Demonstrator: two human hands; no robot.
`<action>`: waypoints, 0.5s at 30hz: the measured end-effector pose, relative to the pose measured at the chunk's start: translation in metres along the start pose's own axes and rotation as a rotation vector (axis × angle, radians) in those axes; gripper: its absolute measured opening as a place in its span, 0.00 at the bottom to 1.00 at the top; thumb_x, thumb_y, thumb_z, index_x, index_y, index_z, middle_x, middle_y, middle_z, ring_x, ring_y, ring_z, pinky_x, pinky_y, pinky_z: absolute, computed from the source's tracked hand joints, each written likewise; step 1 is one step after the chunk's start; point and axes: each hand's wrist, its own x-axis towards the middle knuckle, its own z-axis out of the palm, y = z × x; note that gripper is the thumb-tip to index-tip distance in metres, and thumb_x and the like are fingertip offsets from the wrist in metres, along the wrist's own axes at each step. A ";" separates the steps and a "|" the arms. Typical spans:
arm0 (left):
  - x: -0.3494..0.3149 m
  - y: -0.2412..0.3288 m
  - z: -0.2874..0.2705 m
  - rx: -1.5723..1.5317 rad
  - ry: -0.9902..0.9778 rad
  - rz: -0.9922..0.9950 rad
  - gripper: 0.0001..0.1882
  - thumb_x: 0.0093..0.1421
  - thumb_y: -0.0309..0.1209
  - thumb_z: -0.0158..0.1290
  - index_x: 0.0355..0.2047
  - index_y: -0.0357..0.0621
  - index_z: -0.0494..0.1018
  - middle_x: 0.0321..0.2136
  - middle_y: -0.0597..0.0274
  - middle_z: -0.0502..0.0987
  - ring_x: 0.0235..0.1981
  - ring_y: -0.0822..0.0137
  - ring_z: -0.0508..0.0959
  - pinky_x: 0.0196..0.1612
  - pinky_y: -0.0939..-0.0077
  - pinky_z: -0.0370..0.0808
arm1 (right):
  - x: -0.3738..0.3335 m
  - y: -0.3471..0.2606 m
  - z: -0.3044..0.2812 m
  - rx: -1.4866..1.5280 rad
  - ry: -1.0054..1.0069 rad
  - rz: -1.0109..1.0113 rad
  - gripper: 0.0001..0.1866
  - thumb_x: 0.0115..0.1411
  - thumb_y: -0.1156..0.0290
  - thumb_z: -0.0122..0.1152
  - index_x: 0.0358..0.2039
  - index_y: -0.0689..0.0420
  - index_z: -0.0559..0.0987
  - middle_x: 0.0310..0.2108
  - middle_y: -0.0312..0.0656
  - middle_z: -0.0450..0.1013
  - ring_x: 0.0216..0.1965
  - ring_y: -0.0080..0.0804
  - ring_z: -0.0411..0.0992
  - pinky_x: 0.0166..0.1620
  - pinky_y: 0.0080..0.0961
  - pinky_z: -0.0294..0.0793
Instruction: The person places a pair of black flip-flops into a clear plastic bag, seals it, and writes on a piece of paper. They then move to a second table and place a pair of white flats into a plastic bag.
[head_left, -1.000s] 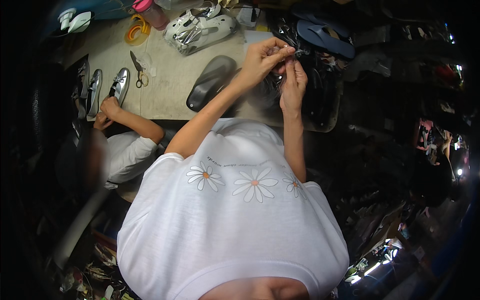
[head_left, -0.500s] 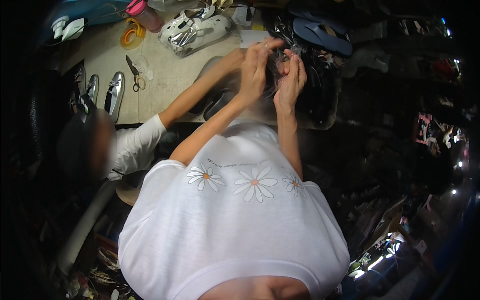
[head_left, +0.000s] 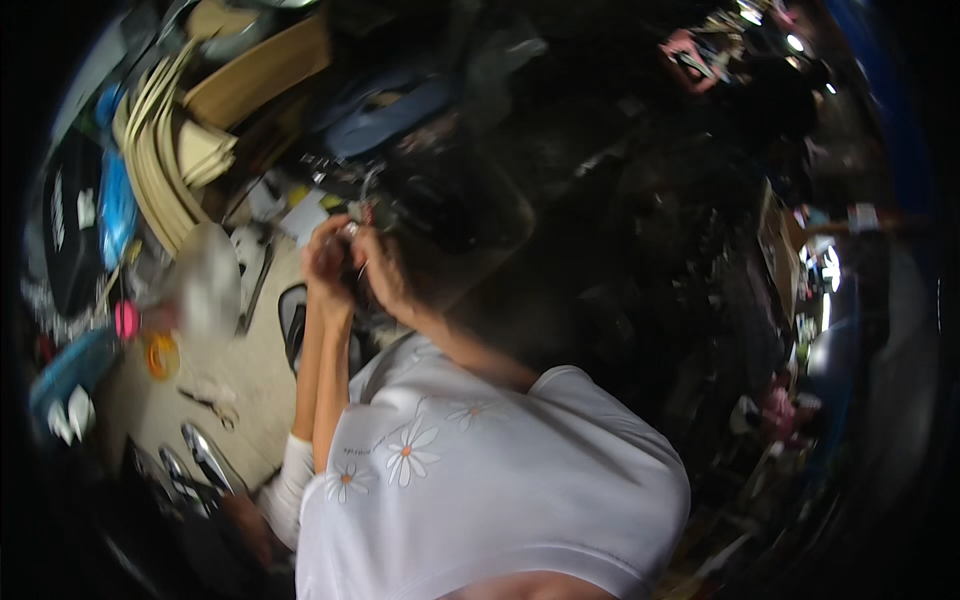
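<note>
Over the table's edge my left hand (head_left: 328, 265) and my right hand (head_left: 385, 272) are close together, fingers curled in a pinch. Shiny clear plastic (head_left: 369, 188) rises at their fingertips, blurred, with a reddish patch beside it. What else lies between the palms is hidden. A black sandal (head_left: 292, 322) lies just left of my left forearm, partly covered. Beyond my hands is a blue-grey flip-flop (head_left: 395, 118), smeared by motion. Another person's forearm (head_left: 305, 385) runs alongside my left arm, their hand largely hidden.
On the pale table (head_left: 262, 375) are scissors (head_left: 212, 407), an orange tape roll (head_left: 161, 355), silver flat shoes (head_left: 212, 458) and a pink-lidded container (head_left: 127, 318). Cream curved strips (head_left: 150, 175) stand stacked at the far left. A cardboard piece (head_left: 775, 245) sits among clutter at right.
The view has swung right, so the table and my hands appear farther left and lower. My hands have drawn together and their fingers have curled in.
</note>
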 end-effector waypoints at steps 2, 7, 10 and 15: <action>-0.002 0.006 0.007 -0.003 0.000 0.022 0.38 0.61 0.56 0.37 0.53 0.28 0.68 0.15 0.79 0.53 0.17 0.82 0.52 0.22 0.83 0.46 | -0.001 -0.003 -0.003 0.100 -0.014 0.018 0.13 0.67 0.69 0.42 0.31 0.61 0.73 0.21 0.29 0.61 0.24 0.13 0.57 0.26 0.16 0.57; -0.013 0.016 0.022 0.228 -0.017 0.081 0.29 0.64 0.40 0.46 0.63 0.42 0.58 0.26 0.69 0.69 0.25 0.79 0.66 0.29 0.86 0.64 | -0.007 -0.009 -0.013 0.428 0.058 0.120 0.09 0.64 0.81 0.47 0.42 0.63 0.74 0.30 0.33 0.70 0.35 0.16 0.67 0.41 0.14 0.68; -0.023 0.017 0.030 0.314 -0.061 0.006 0.32 0.63 0.35 0.50 0.65 0.44 0.53 0.22 0.70 0.69 0.22 0.82 0.61 0.24 0.89 0.58 | -0.013 -0.012 -0.030 0.363 -0.015 0.131 0.11 0.62 0.84 0.48 0.44 0.62 0.74 0.33 0.34 0.72 0.38 0.16 0.70 0.42 0.14 0.70; -0.035 0.017 0.046 0.131 -0.084 -0.001 0.33 0.62 0.27 0.52 0.66 0.45 0.51 0.21 0.75 0.66 0.21 0.84 0.59 0.24 0.90 0.57 | -0.029 -0.023 -0.048 0.152 -0.053 0.056 0.09 0.61 0.84 0.48 0.40 0.64 0.76 0.35 0.38 0.75 0.37 0.18 0.72 0.42 0.14 0.72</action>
